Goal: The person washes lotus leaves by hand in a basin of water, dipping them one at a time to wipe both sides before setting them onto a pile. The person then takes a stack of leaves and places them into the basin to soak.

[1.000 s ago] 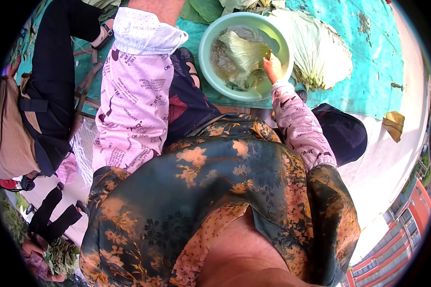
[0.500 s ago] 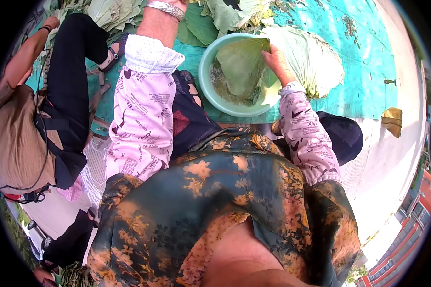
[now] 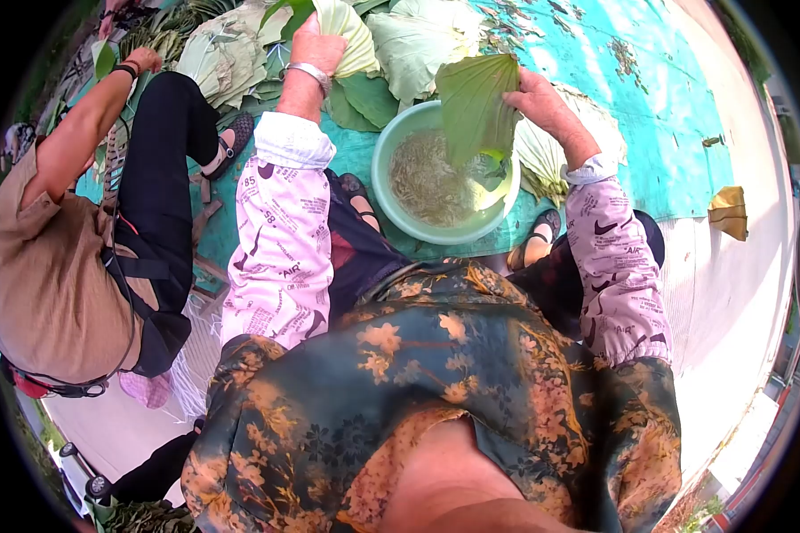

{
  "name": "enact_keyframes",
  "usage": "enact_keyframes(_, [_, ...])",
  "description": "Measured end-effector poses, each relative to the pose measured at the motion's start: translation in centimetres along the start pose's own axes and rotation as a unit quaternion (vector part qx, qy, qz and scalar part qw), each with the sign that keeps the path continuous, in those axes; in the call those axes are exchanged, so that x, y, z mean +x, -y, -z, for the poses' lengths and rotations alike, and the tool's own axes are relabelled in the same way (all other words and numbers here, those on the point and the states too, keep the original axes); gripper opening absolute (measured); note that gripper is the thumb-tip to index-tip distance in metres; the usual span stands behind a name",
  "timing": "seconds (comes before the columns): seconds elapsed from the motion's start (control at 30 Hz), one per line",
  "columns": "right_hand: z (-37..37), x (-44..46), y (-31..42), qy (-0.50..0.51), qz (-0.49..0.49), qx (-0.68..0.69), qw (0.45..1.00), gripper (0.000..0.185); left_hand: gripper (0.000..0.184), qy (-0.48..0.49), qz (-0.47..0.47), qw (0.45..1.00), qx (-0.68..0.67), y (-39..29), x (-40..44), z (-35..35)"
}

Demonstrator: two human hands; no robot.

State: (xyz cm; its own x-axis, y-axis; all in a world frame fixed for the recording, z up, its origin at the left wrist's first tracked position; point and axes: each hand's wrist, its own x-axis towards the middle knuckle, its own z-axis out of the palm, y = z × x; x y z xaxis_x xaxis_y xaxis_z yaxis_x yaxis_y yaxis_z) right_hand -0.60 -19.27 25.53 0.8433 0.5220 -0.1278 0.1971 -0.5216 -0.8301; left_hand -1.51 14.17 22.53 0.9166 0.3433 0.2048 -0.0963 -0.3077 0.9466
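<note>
My left hand (image 3: 318,51), with a silver bracelet at its wrist, grips a pale green, folded leaf (image 3: 349,34) near the top of the view. My right hand (image 3: 535,96) pinches the edge of a large green leaf (image 3: 476,107), which hangs over the back of a light green basin (image 3: 385,191). Murky water (image 3: 429,178) fills the basin, and another leaf piece (image 3: 492,194) lies at its right side. A fan-like pile of pale leaves (image 3: 542,158) rests right of the basin, partly behind my right forearm.
A teal tarp (image 3: 676,142) lies beneath the basin. Stacks of leaves (image 3: 225,58) lie at the back left. At left sits another person (image 3: 62,284) in a brown top, an arm stretched to leaves. A dry brown leaf (image 3: 728,212) lies at the right.
My right hand has raised the large leaf out of the basin's water. My left hand has come into view, holding a folded leaf. The basin appears lower in the view.
</note>
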Motion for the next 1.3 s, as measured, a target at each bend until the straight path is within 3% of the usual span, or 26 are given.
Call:
enact_keyframes(0.07, [0.7,0.5,-0.7,0.006,0.028,-0.036,0.999,0.035,0.043,0.018,-0.058,0.989,0.133,-0.8,-0.4,-0.4])
enact_keyframes(0.17, [0.9,0.3,0.6,0.034,0.043,-0.039,0.998,0.034,0.039,0.056,-0.052,0.964,0.255,-1.4,-1.1,-1.1])
enact_keyframes(0.3, [-0.6,1.1,-0.1,0.029,0.076,-0.02,0.996,0.031,0.047,0.062,-0.001,0.949,0.31,-2.9,-2.4,-1.7])
enact_keyframes(0.43, [-2.1,1.4,1.3,0.055,0.089,-0.02,0.994,0.028,0.049,0.059,-0.007,0.937,0.345,-3.1,-3.0,-1.7])
enact_keyframes(0.53, [-2.6,1.2,2.5,0.083,0.105,-0.01,0.991,0.03,0.056,0.058,-0.015,0.941,0.332,-3.2,-3.0,-1.4])
enact_keyframes(0.63, [-2.9,1.0,3.3,0.101,0.105,-0.015,0.989,0.03,0.056,0.03,-0.107,0.958,0.265,-3.0,-3.4,-1.9])
enact_keyframes(0.87, [-3.4,1.6,2.8,0.131,0.102,-0.004,0.986,0.027,0.035,0.208,-0.164,0.922,0.282,-2.1,-3.4,-2.9])
enact_keyframes(0.97, [-3.7,1.6,2.9,0.138,0.093,-0.015,0.986,0.026,0.036,0.282,-0.211,0.899,0.26,-3.2,-3.9,-2.9])
enact_keyframes(1.2, [-4.5,2.0,2.6,0.136,0.111,0.006,0.984,0.027,0.033,0.325,-0.156,0.904,0.231,-5.7,-5.0,-3.4])
enact_keyframes(1.3, [-4.8,2.1,2.4,0.118,0.116,-0.015,0.986,0.023,0.031,0.321,-0.03,0.943,0.081,-5.3,-5.2,-3.9])
